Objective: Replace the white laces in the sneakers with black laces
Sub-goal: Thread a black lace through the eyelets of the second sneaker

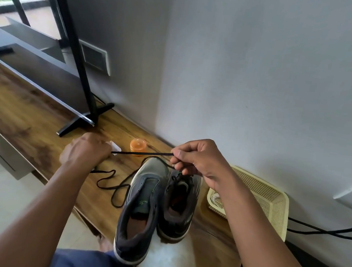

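Two dark grey sneakers stand side by side on the wooden table (26, 116), toes away from me. The left sneaker (140, 210) has no lace in it. The right sneaker (179, 204) has a black lace (142, 154) in its eyelets. My right hand (198, 161) pinches one end of this lace above the right sneaker's toe, and the end sticks out to the left. My left hand (86, 151) is a closed fist over the other part of the lace, which loops loosely (113, 183) on the table. White laces lie in a cream basket (270, 198).
A small orange jar (138, 145) stands behind the sneakers near the wall. A television on black legs (82, 120) fills the table's left. A small white object (115, 146) lies by my left hand. Black cables (326, 231) run at the right.
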Available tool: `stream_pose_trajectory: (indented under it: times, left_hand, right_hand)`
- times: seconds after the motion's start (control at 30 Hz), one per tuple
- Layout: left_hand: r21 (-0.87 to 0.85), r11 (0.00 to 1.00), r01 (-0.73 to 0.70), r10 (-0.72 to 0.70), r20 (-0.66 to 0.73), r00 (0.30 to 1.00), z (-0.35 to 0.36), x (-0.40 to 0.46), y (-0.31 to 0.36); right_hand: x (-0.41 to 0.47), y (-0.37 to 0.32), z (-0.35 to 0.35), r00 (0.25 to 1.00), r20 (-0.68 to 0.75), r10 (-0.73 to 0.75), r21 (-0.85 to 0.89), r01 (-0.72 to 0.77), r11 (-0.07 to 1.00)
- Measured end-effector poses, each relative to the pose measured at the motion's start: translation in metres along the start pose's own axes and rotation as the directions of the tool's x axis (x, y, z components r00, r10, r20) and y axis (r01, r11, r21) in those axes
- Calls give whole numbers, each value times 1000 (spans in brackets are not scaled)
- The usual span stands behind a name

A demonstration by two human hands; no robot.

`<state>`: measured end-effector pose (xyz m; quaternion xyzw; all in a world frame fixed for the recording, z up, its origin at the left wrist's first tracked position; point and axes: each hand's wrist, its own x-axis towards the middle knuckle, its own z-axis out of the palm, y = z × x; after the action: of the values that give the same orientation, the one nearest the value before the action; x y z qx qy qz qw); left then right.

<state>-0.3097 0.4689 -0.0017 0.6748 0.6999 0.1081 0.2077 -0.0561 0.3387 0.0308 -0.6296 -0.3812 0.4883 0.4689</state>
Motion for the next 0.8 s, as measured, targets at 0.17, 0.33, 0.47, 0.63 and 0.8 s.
stream_pose_trajectory:
  times: [0.17,0.33,0.47,0.63,0.8]
  left_hand:
    - [172,985,20,-36,90,995,10,7,-3]
    - [-433,867,-245,360,207,910,17,-16,33]
    - [-675,654,-342,618,216,755,25,-34,55]
    - [-607,687,-399,558,89,825,26,-31,53]
    - [-372,831,-414,485,118,867,32,-25,45]
  right_hand:
    - [2,3,3,1000,0,19,-11,-19,1000]
    - [6,8,29,999,31,9,-132,-5,991]
    - [12,12,39,998,-40,49,-165,-55,985]
    - [10,10,41,998,-28,59,-109,-62,992]
    - [11,16,34,984,-164,-65,-552,-37,833]
